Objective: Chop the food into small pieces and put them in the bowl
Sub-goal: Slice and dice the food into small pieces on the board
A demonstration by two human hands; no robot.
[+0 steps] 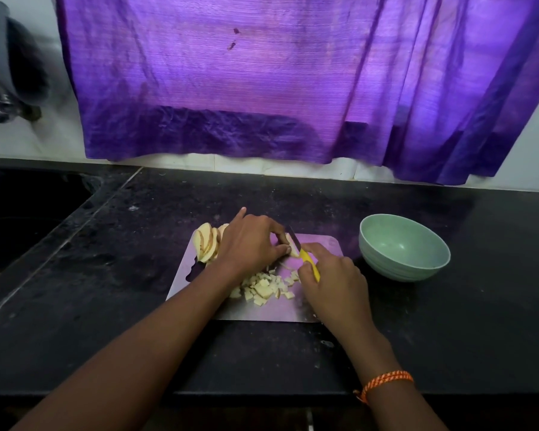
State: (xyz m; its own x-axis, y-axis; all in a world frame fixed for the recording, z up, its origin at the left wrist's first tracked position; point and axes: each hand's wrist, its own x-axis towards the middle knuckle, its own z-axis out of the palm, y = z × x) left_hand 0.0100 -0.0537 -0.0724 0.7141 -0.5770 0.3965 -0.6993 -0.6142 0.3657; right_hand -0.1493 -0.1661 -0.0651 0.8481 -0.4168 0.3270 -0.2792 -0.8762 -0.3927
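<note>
A metal cutting board [321, 303] lies on the black counter. Pale food slices [206, 242] are stacked at the board's far left. A heap of small cut pieces [265, 287] lies in its middle. My left hand [251, 241] pinches a slice [293, 251] against the board, with its index finger pointing away. My right hand [333, 281] grips a yellow-handled knife [305, 256]; its dark blade touches the held slice beside my left fingertips. A pale green bowl [404, 247] stands to the right of the board, and I see nothing in it.
A purple curtain [277, 82] hangs behind the counter. A black sink [28, 213] is sunk into the counter at the left. Dark blurred utensils [7, 88] hang on the wall at the upper left. The counter's front edge [262, 395] runs near my forearms.
</note>
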